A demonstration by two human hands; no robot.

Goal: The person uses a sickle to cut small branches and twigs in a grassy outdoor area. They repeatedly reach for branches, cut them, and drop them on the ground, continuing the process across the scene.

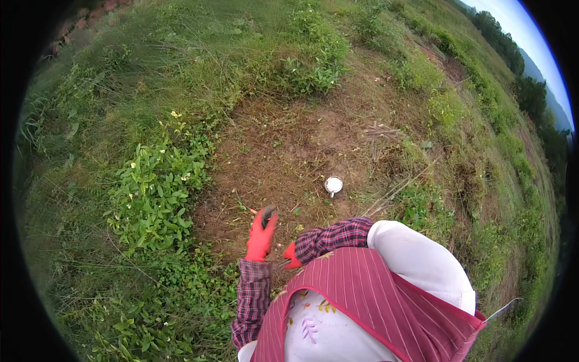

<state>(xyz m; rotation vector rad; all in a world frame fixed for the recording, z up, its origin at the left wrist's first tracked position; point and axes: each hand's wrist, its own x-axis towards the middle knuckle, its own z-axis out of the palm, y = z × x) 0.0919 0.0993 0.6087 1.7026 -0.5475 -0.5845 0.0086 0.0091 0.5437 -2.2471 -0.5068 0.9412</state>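
My left hand (262,233), in a red glove with a dark, soiled fingertip area, reaches over bare soil at the left of my body. Its fingers are curled around something dark, perhaps a clod, too blurred to settle. Close beside the fingertips a thin stick (244,204) lies on the ground. My right hand (291,257), also red-gloved, is close to my apron, its fingers partly hidden by the plaid sleeve; thin grey-brown stalks or a tool show at its fingers. A white enamel-like mug (334,184) with a handle sits on the soil ahead and to the right.
A leafy bush (156,194) with pale flowers grows left of the soil patch (280,154). Cut dry sticks (381,131) lie beyond the mug, and long dry stems (398,190) lie to its right. Tall grass surrounds the patch; a slope falls at the right.
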